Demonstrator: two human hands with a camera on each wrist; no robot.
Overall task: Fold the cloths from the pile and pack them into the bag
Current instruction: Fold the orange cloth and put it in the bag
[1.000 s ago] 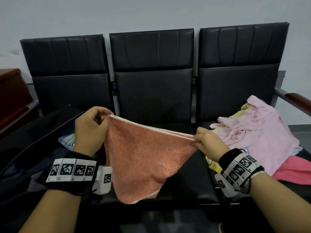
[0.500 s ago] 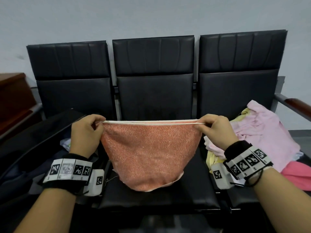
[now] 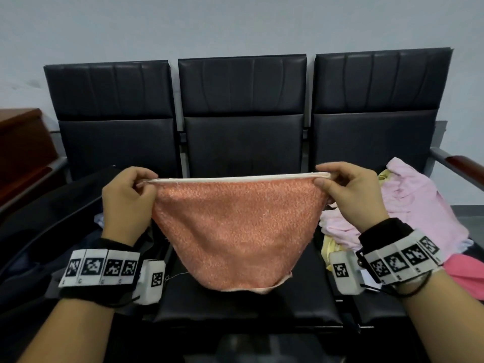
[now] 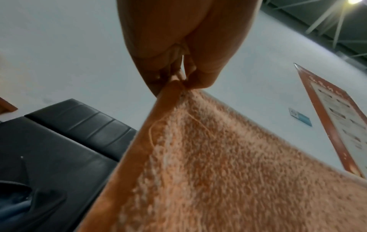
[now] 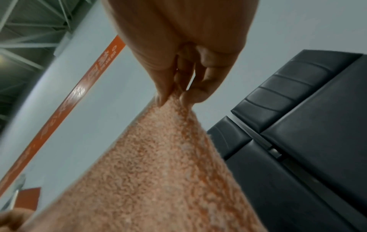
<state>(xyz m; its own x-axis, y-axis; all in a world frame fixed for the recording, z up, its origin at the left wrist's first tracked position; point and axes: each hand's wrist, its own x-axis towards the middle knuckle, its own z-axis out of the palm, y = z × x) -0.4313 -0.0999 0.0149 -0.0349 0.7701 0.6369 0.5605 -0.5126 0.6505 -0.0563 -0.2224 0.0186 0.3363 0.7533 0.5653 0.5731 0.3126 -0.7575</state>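
Head view, left to right: bag (image 3: pixel 39 231) lies open just left of the left hand (image 3: pixel 125 203); that hand pinches the towel (image 3: pixel 235 231) by its top corner, right hand (image 3: pixel 351 197) pinches the other — edge taut between them, body sagging over the seat (image 3: pixel 246 307). Pile (image 3: pixel 408 205) sits just right of the right hand. Risk: both grips are fingertip-only, so a corner could slip — and the fold would come out skewed. Both hands level, knuckles up, wrists low.

3 black seats (image 3: pixel 243 305) carry a cloth pile (image 3: pixel 408 205) and bag (image 3: pixel 39 231).
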